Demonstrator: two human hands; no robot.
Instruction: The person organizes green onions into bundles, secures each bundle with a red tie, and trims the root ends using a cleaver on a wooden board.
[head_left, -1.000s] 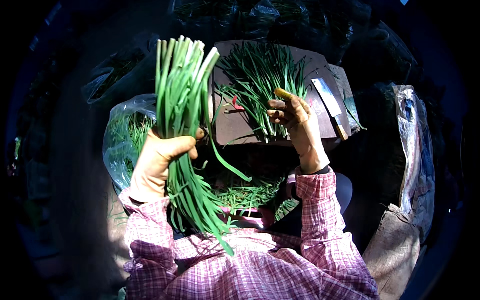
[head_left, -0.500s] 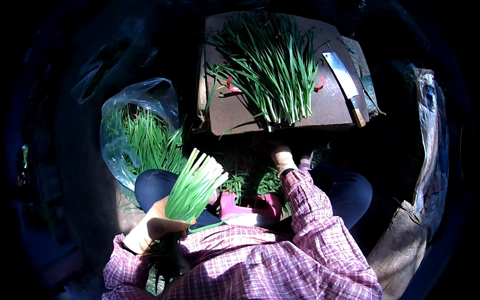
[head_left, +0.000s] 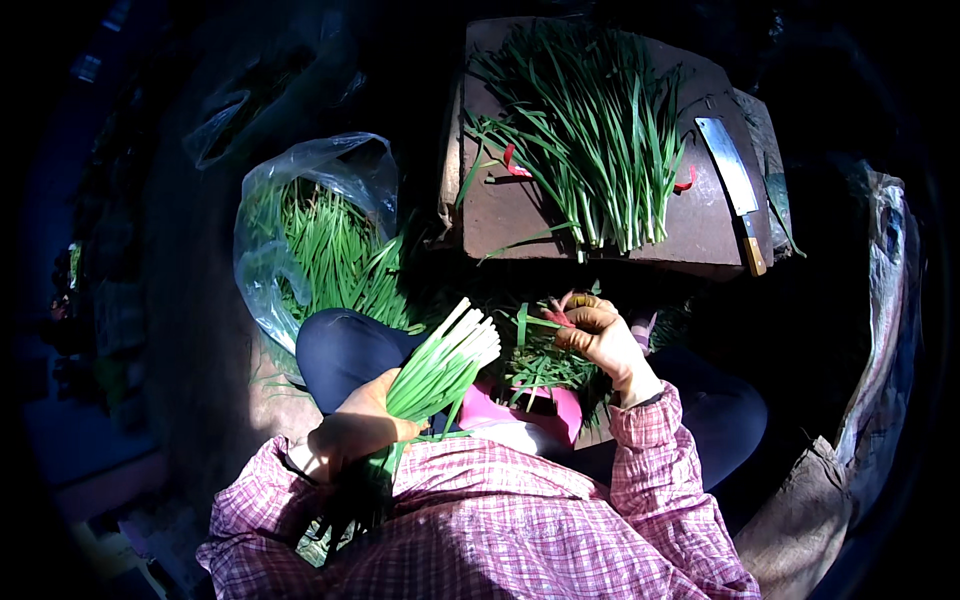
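Observation:
My left hand [head_left: 362, 418] is closed round a bunch of garlic chives [head_left: 440, 372], its pale cut ends pointing up and away from me, the leaves hanging below the hand. In front of my lap, my right hand [head_left: 604, 345] pinches a thin green chive leaf [head_left: 540, 321] with something reddish at the fingertips; I cannot make out exactly what the red part is. Beneath it lies a heap of loose green leaves [head_left: 545, 365] beside a pink plastic piece [head_left: 482, 407], perhaps a stool or basin. A large pile of chives [head_left: 610, 140] rests on a brown board [head_left: 505, 225].
On the board's right lies a cleaver [head_left: 733, 170] with a wooden handle. A red strip [head_left: 516, 162] shows beside the chive pile. To the left stands a clear plastic bag [head_left: 262, 290] full of chives [head_left: 335, 250]. A pale sack [head_left: 800, 510] is at the right.
My right hand has come back toward me from under the board's edge and now pinches a leaf with something reddish. The left hand still holds its bunch. The whole view has shifted slightly.

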